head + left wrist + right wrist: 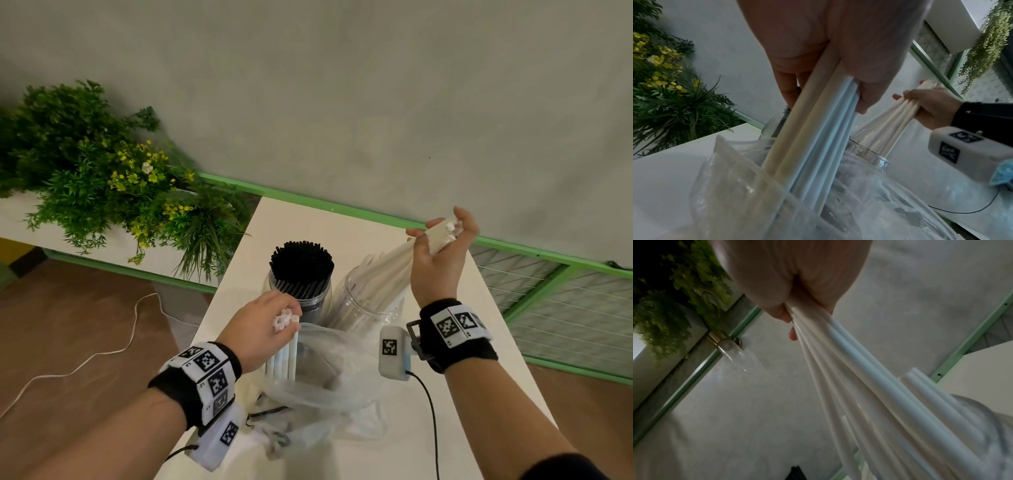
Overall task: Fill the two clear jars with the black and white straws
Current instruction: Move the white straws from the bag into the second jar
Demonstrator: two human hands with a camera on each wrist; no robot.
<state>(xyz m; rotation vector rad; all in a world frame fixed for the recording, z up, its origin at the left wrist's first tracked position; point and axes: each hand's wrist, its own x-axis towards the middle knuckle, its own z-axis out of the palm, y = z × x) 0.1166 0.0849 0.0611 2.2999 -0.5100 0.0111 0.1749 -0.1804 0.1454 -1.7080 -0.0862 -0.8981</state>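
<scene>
On the white table (pixel 359 219), item by item:

- Black straws (pixel 301 263): packed upright in the left clear jar (pixel 298 298); judged done.
- Right clear jar (pixel 368 305): part-filled with white straws, which lean toward its far right.
- Right hand (pixel 442 250): curled round a bundle of white straws (pixel 394 267) near their upper ends; lower ends already inside the right jar's mouth. Lower the bundle until its ends seat, then release; keep it gathered so no straw catches the rim.
- Left hand (pixel 263 329): pinches the tops of a second bundle (pixel 284 356) standing in the clear plastic bag (pixel 325 377), just in front of both jars. Lift straight up so the bag does not drag.
</scene>
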